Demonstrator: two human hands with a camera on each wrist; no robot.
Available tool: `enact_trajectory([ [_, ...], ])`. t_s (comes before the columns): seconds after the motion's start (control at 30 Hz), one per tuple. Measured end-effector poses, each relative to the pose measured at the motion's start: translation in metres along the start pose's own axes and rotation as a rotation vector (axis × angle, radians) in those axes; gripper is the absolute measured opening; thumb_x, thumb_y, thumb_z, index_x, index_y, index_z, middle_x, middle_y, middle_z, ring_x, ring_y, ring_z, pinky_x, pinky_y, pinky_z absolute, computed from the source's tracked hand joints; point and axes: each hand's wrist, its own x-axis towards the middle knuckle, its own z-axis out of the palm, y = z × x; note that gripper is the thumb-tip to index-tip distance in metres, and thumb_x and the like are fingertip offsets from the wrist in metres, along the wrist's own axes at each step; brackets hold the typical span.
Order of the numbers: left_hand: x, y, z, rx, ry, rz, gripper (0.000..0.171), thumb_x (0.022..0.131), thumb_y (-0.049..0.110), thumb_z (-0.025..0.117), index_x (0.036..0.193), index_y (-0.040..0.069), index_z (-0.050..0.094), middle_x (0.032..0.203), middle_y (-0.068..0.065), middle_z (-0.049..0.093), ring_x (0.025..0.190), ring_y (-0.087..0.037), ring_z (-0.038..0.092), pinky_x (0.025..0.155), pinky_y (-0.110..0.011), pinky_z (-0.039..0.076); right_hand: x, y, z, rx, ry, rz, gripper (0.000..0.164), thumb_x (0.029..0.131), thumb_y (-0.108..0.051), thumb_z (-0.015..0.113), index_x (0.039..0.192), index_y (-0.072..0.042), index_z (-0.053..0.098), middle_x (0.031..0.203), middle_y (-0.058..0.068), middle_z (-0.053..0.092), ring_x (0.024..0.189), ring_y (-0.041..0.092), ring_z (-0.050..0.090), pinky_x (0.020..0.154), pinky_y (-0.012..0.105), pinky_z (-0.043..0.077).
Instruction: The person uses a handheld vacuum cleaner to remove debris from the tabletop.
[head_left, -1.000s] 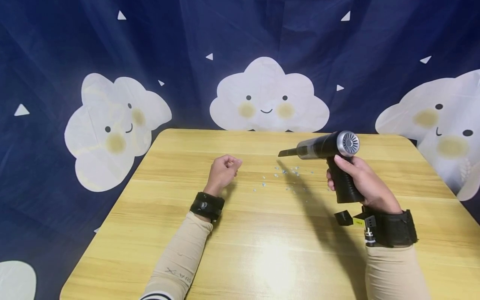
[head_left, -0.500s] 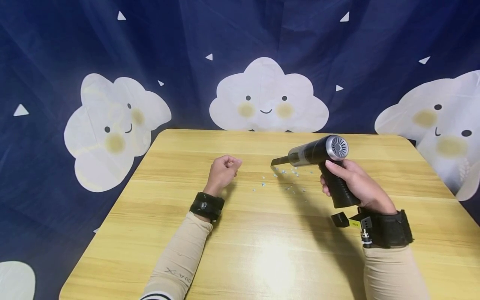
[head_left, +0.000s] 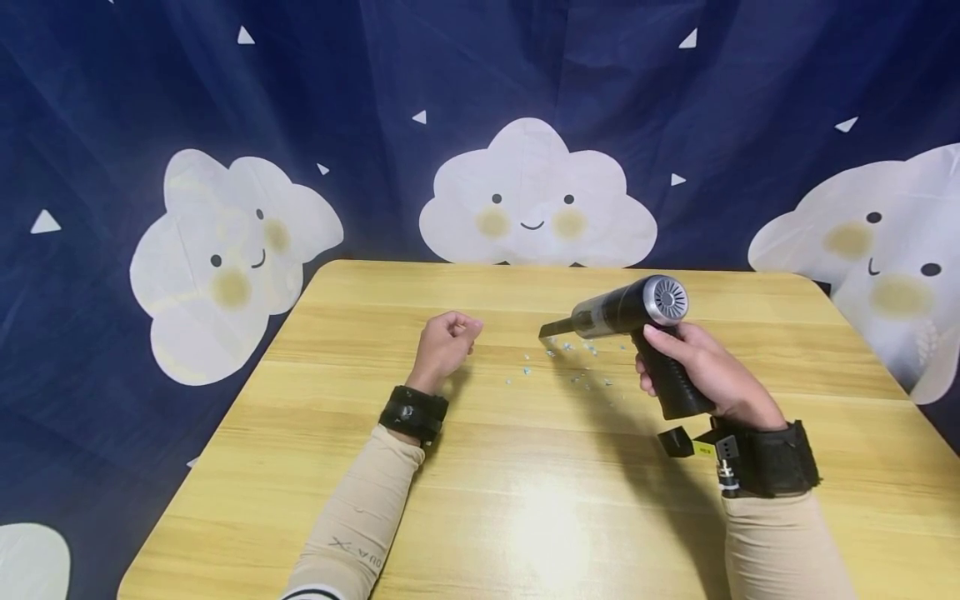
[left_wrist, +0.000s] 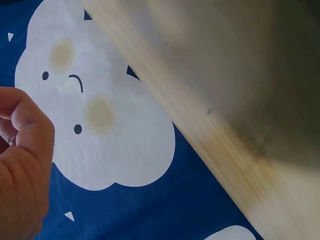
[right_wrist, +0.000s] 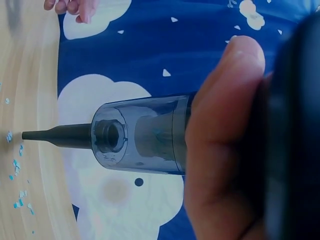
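My right hand (head_left: 712,367) grips the black handle of a handheld vacuum cleaner (head_left: 626,308), with the thumb high on the near side. Its narrow black nozzle (head_left: 557,327) points left and down, its tip close over the small blue and white scraps (head_left: 567,347) scattered on the table. Whether the tip touches the wood I cannot tell. Through the clear dust chamber (right_wrist: 140,135) in the right wrist view, a filter shows dimly. Left of the scraps, my left hand (head_left: 444,346) rests by the tabletop, fingers loosely curled, holding nothing.
The light wooden table (head_left: 465,492) has rounded far corners. Behind it hangs a dark blue curtain (head_left: 375,67) printed with white clouds and triangles. Black straps circle both wrists; a small camera mount (head_left: 705,448) juts from the right one.
The vacuum cleaner in my right hand has moved left and toward me, and its nozzle tip has dipped nearer the scraps. My left hand has stayed in place.
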Motion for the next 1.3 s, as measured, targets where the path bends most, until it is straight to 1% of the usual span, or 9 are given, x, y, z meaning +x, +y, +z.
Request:
enact_trajectory([
  [0.23,-0.0003,0.0003,-0.0012,-0.023,0.005,0.002,0.018,0.091,0.027,0.065,0.089,0.009,0.063,0.083,-0.022,0.063,0.079,-0.039,0.062,0.061,-0.032,0.041,0.0013,0.0011,0.0,0.001,-0.005,0.003,0.024,0.104,-0.02,0.036,0.11,0.003,0.037,0.079,0.009,0.056,0.064,0.016,0.06,0.058,0.028,0.055],
  [0.4,-0.0006,0.0007,-0.0012,-0.024,0.002,0.009,0.018,0.091,0.027,0.064,0.089,0.009,0.063,0.075,-0.014,0.062,0.078,-0.04,0.061,0.058,-0.03,0.041,0.0013,0.0011,-0.0006,-0.002,-0.004,0.008,0.023,0.105,-0.021,0.036,0.112,0.001,0.037,0.079,0.009,0.056,0.064,0.016,0.06,0.058,0.028,0.055],
  [0.5,-0.0008,0.0005,-0.0008,-0.029,-0.001,0.019,0.017,0.091,0.026,0.064,0.089,0.009,0.063,0.074,-0.014,0.061,0.079,-0.043,0.061,0.056,-0.03,0.039,0.0016,0.001,-0.0008,-0.002,-0.006,0.006,0.023,0.105,-0.021,0.036,0.114,0.0,0.038,0.079,0.009,0.056,0.064,0.016,0.06,0.058,0.028,0.055],
  [0.73,-0.0003,-0.0012,0.0001,-0.009,-0.011,0.025,0.017,0.091,0.027,0.064,0.091,0.01,0.064,0.081,-0.023,0.063,0.079,-0.042,0.061,0.059,-0.031,0.04,0.0014,0.0004,-0.0011,0.023,-0.027,-0.009,0.021,0.105,-0.019,0.035,0.114,-0.001,0.039,0.079,0.008,0.056,0.064,0.016,0.06,0.058,0.027,0.054],
  [0.8,-0.0001,-0.0016,0.0003,-0.008,-0.013,0.023,0.017,0.091,0.027,0.064,0.092,0.01,0.064,0.082,-0.024,0.064,0.08,-0.042,0.061,0.06,-0.032,0.041,0.0013,0.0002,-0.0012,0.024,-0.031,-0.014,0.02,0.105,-0.018,0.035,0.113,-0.001,0.039,0.079,0.008,0.057,0.064,0.016,0.06,0.058,0.027,0.054],
  [0.93,0.0002,-0.0021,0.0013,-0.003,-0.007,0.014,0.017,0.091,0.027,0.064,0.091,0.01,0.065,0.08,-0.021,0.063,0.078,-0.04,0.061,0.06,-0.032,0.04,0.0002,-0.0008,-0.0013,0.022,-0.035,-0.014,0.02,0.105,-0.018,0.035,0.113,-0.001,0.039,0.079,0.008,0.057,0.064,0.016,0.06,0.058,0.027,0.055],
  [1.03,0.0,-0.0023,0.002,0.0,-0.007,0.011,0.016,0.091,0.027,0.064,0.091,0.01,0.065,0.079,-0.02,0.063,0.078,-0.04,0.061,0.059,-0.032,0.04,-0.0011,-0.0025,-0.0013,0.008,-0.033,-0.004,0.021,0.105,-0.019,0.035,0.113,0.0,0.039,0.079,0.007,0.057,0.064,0.015,0.06,0.059,0.027,0.055],
  [1.17,-0.0003,-0.0017,0.0026,0.005,-0.012,0.014,0.017,0.092,0.027,0.063,0.092,0.01,0.065,0.083,-0.023,0.064,0.079,-0.039,0.062,0.06,-0.032,0.041,-0.0035,-0.0053,-0.0014,-0.005,-0.025,0.022,0.025,0.104,-0.021,0.036,0.115,0.001,0.037,0.079,0.007,0.057,0.065,0.015,0.061,0.059,0.027,0.055],
  [1.3,-0.0004,-0.001,0.0036,0.009,-0.013,0.014,0.017,0.092,0.027,0.063,0.092,0.01,0.064,0.087,-0.026,0.064,0.077,-0.037,0.062,0.059,-0.032,0.041,-0.0053,-0.0077,-0.0017,0.008,-0.034,0.043,0.025,0.104,-0.021,0.037,0.117,0.001,0.036,0.08,0.006,0.057,0.066,0.015,0.061,0.06,0.027,0.055],
])
